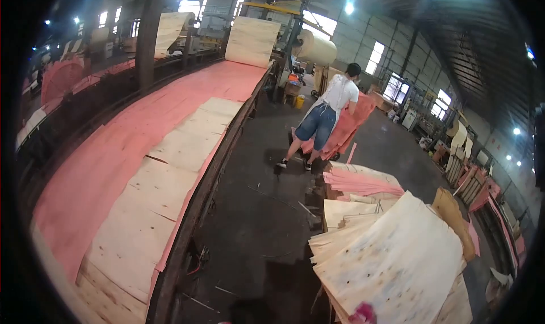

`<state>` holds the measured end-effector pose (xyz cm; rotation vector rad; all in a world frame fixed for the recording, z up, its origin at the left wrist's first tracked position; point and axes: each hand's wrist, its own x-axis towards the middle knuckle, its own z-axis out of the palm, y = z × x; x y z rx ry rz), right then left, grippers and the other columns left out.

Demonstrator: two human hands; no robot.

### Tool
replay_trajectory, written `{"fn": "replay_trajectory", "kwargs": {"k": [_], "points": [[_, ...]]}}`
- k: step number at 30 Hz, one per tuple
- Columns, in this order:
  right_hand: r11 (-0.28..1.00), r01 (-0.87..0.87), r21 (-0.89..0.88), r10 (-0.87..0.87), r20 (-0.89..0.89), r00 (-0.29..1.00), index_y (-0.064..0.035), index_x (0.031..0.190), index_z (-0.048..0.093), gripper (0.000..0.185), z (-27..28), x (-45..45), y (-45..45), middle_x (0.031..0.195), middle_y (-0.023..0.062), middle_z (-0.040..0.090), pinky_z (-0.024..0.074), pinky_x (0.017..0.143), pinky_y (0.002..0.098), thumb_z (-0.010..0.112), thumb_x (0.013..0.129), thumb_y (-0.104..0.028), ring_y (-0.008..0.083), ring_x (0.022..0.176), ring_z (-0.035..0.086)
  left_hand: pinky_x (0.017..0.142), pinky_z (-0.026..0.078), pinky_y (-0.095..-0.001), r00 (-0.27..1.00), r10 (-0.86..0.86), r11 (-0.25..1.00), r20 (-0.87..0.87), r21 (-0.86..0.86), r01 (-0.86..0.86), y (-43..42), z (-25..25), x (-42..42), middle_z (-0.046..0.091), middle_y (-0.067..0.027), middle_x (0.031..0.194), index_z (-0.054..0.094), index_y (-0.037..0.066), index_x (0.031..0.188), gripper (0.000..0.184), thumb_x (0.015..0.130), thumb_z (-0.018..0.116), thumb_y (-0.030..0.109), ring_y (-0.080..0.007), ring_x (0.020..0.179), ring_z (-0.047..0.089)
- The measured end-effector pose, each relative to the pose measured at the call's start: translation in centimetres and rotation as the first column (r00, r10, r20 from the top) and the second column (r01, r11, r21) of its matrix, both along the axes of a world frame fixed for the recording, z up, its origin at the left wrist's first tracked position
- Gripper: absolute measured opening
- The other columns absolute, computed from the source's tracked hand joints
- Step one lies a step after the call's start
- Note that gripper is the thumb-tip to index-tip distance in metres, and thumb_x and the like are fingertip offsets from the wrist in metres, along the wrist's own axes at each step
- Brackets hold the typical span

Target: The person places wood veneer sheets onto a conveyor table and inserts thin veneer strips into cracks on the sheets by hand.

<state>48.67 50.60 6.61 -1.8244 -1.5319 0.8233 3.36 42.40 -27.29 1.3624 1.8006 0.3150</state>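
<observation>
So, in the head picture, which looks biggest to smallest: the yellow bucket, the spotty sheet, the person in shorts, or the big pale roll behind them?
1. Spotty sheet; it's nearest, so real size is unsure
2. Person in shorts
3. Pale roll
4. Yellow bucket

And here we are, long bench (192, 233) on the left, pink sheets (130, 137) running its length, with pale sheets (147, 210) lying on top along the near side! Over on the right, the stack (397, 250), fanned and uneven, its top sheet speckled dark, a brown sheet (454, 216) poking out beside it. Right at the bottom edge, a blurred magenta patch against the stack looks like the gloved right hand (362, 312); its grip can't be made out. Farther up the aisle, a co-worker (338, 97), back turned, stands at a pink pile (355, 125)!
</observation>
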Motion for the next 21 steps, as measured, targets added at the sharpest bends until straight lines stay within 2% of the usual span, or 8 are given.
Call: {"fn": "replay_trajectory", "kwargs": {"k": [1,2,3,5,9,12,15,21], "points": [[0.998,-0.001,0.067,-0.01,0.16,0.987,-0.0002,0.142,0.037,0.095,0.8,-0.1,2.5,0.136,0.0173,0.049,0.0447,0.098,0.0527,0.068,0.08,-0.065,0.0345,0.125,0.05,0.078,0.054,-0.0448,0.98,0.111,0.99,0.163,-0.1,-0.096,3.9,10.4,0.9,0.073,-0.0165,0.103,0.066,0.01,0.119,0.04,0.084,0.058,0.028,-0.0313,0.092,0.07],[0.992,-0.009,0.124,-0.031,0.319,0.947,0.0014,0.151,0.029,0.114,1.0,0.3,4.5,0.149,0.0205,0.042,0.0403,0.106,0.0597,0.07,0.074,-0.072,0.0388,0.135,0.044,0.076,0.053,-0.0448,0.977,0.125,0.988,0.175,-0.114,-0.106,6.1,7.0,2.4,0.072,-0.0163,0.097,0.064,0.01,0.124,0.043,0.087,0.062,0.033,-0.0332,0.086,0.068],[0.989,-0.009,0.145,-0.057,0.443,0.895,0.0031,0.153,0.023,0.119,0.3,1.2,6.8,0.15,0.0236,0.04,0.0336,0.11,0.0597,0.077,0.071,-0.065,0.0404,0.138,0.039,0.086,0.055,-0.0362,0.977,-0.044,0.937,0.207,-0.331,0.112,10.2,7.6,2.7,0.072,-0.0141,0.109,0.038,0.012,0.152,0.088,0.078,0.071,0.046,-0.0229,0.094,0.071],[0.987,0.047,0.151,-0.127,0.581,0.804,0.0047,0.154,0.017,0.125,0.3,2.2,9.6,0.152,0.0266,0.036,0.0248,0.116,0.0582,0.083,0.067,-0.057,0.0416,0.142,0.033,0.098,0.05,-0.04,0.954,0.038,0.901,0.298,-0.424,0.097,13.9,11.3,6.0,0.068,-0.0182,0.12,0.046,0.02,0.147,0.075,0.079,0.066,0.044,-0.0293,0.111,0.067],[0.975,0.132,0.181,-0.213,0.563,0.798,0.0044,0.154,0.018,0.123,1.3,4.4,12.3,0.155,0.0261,0.033,0.0193,0.119,0.0534,0.082,0.067,-0.055,0.0403,0.145,0.029,0.101,0.048,-0.0376,0.934,-0.156,0.979,0.321,-0.072,0.188,16.4,11.8,10.4,0.065,-0.0161,0.13,0.029,0.01,0.155,0.097,0.078,0.072,0.051,-0.0298,0.119,0.064],[0.973,0.134,0.19,-0.222,0.596,0.772,0.0063,0.153,0.02,0.12,-0.8,7.8,13.2,0.154,0.0278,0.032,0.0213,0.12,0.0504,0.078,0.07,-0.057,0.0422,0.144,0.03,0.107,0.043,-0.0322,0.855,-0.167,0.983,0.491,0.017,0.183,17.2,3.7,13.9,0.049,-0.0182,0.146,0.023,0.007,0.156,0.107,0.077,0.078,0.054,-0.0256,0.129,0.055],[0.976,0.167,0.137,-0.216,0.559,0.8,0.0093,0.152,0.022,0.116,-2.6,10.8,12.1,0.154,0.0304,0.031,0.0225,0.12,0.0488,0.071,0.074,-0.061,0.0454,0.143,0.029,0.113,0.037,-0.0319,0.9,-0.32,0.945,0.297,0.164,0.283,17.8,12.3,15.0,0.034,-0.0216,0.157,0.019,0.001,0.156,0.115,0.075,0.08,0.055,-0.0289,0.138,0.046],[0.936,0.344,0.07,-0.302,0.658,0.69,0.0094,0.151,0.024,0.109,-8.0,21.4,8.9,0.154,0.0307,0.031,0.0202,0.121,0.048,0.068,0.076,-0.057,0.0442,0.143,0.03,0.119,0.028,-0.0369,0.941,-0.329,0.937,0.078,0.153,0.315,21.1,17.9,20.8,0.029,-0.0223,0.159,0.02,-0.002,0.155,0.117,0.075,0.075,0.063,-0.0329,0.147,0.03]]}}
